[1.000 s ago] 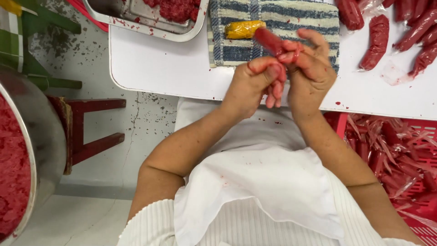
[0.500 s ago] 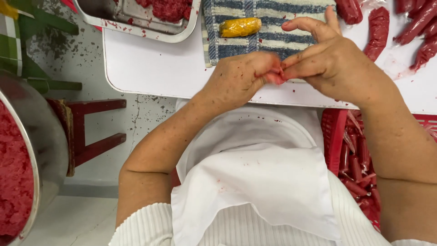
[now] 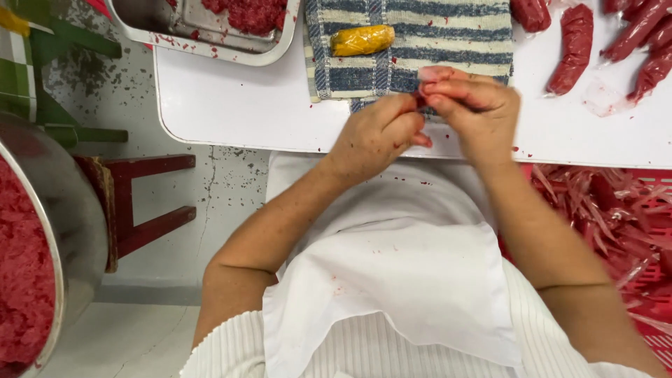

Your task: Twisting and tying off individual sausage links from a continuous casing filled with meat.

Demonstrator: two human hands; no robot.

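Two hands: left hand (image 3: 378, 136), right hand (image 3: 472, 112), pinched together on one small red piece (image 3: 418, 98), mostly hidden. One white table (image 3: 238, 105). One striped cloth (image 3: 420, 42) with one yellow roll (image 3: 362, 40) on it. One metal tray (image 3: 203, 31) of red mince, cut off at the top edge. Red wrapped sausages at top right: about five in view, e.g. (image 3: 570, 49), some cropped, so the exact count is unclear. One big steel bowl (image 3: 66, 210) of mince at left. One red stool (image 3: 140, 203). One white apron (image 3: 392, 280). One red crate (image 3: 616, 231) of clear wrappers, too many to count.
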